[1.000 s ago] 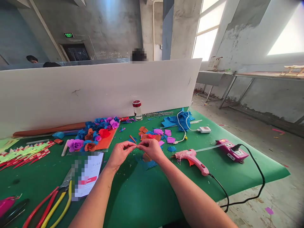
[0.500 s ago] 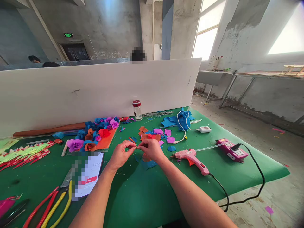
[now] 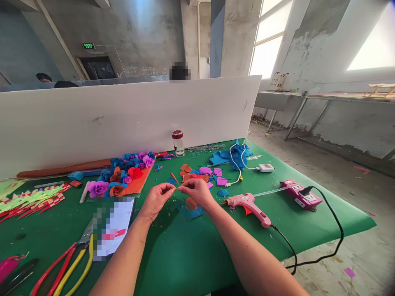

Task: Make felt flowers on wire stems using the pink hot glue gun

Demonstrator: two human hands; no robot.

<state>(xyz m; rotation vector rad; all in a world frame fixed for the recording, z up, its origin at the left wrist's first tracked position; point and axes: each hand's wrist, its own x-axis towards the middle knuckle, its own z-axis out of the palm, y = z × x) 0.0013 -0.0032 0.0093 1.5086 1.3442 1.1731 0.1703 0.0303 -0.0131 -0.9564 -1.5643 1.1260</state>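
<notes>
Over the green table, my left hand (image 3: 159, 198) and my right hand (image 3: 196, 191) meet nearly fingertip to fingertip, each closed in a pinch. A thin rolled piece of orange paper (image 3: 174, 177) slants up and left from the right fingertips. Whatever lies between the left fingertips is too small to make out. Just under the hands are a brown paper petal (image 3: 190, 203) and a translucent blue sheet (image 3: 195, 213). Loose pink petals (image 3: 221, 181), with red, brown and blue ones, are scattered behind the right hand.
Right of my hands lies a pink glue gun (image 3: 247, 203), its cord near a pink power strip (image 3: 301, 195). Paper roses (image 3: 98, 188), a phone (image 3: 115, 230) and red-and-yellow-handled shears (image 3: 82, 246) lie left. A lidded glass jar (image 3: 179, 146) stands before a white board (image 3: 132, 111).
The rolled orange paper has swung more upright and shows more of its length above the fingers. My fingertips have parted slightly, and the brown petal below shows more.
</notes>
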